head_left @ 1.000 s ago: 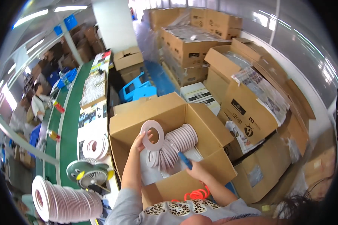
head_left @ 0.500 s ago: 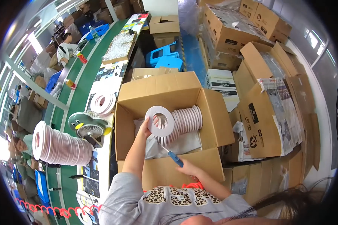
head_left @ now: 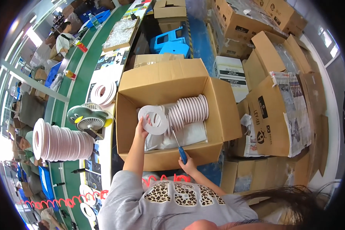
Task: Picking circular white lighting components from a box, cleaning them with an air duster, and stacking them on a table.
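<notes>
My left hand grips a flat white ring by its left side, over the left part of an open cardboard box. Part of another white ring seems to show just behind it. Inside the box, a row of several white rings lies on its side, on pale wrapping. My right hand, at the box's near edge, is closed round the blue handle of a screwdriver. Its thin metal shaft points forward into the box, the tip by the nearest rings.
Left of the box, a long stack of white rings lies on the green conveyor. Nearby stand a small fan and more rings. Blue stools are beyond the box; cartons crowd the right. A red coiled hose crosses the near side.
My left hand has lowered the ring toward the box's left side, tilting it. My right hand has moved the screwdriver forward, its tip now closer to the row of rings. The view has shifted slightly.
</notes>
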Motion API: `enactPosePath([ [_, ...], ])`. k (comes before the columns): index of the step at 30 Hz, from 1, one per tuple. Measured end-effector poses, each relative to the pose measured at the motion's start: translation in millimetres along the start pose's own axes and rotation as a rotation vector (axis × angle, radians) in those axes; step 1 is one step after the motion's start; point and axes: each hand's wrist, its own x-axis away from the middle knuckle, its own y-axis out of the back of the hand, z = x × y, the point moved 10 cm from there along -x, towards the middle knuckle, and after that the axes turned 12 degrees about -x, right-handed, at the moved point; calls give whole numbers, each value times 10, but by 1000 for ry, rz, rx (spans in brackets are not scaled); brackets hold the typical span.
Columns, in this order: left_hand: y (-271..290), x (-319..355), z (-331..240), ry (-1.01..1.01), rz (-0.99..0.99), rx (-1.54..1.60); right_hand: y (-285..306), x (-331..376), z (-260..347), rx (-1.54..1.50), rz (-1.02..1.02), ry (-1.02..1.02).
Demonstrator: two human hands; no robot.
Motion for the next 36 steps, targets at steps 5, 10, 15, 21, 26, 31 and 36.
enactPosePath([
  [5, -92, 572, -308, -103, 8, 74, 120, -95, 60, 41, -5, 56],
  [10, 130, 994, -407, -213, 45, 196, 23, -174, 186, -43, 106, 148],
  [15, 432, 1311, -313, -248, 113, 274, 10, -191, 155, 114, 148, -47],
  [21, 243, 1352, -457, -285, -11, 239, 387, -466, 1032, 390, 76, 91],
  [26, -406, 695, -368, -197, 30, -36, 203, -341, 1137, 369, 506, -303],
  [31, -1301, 319, 52, -2, 347, -209, 953, -426, 1077, 426, 201, -77],
  [36, -1636, 245, 504, 125, 459, -473, 772, 54, 1120, 91, 220, -300],
])
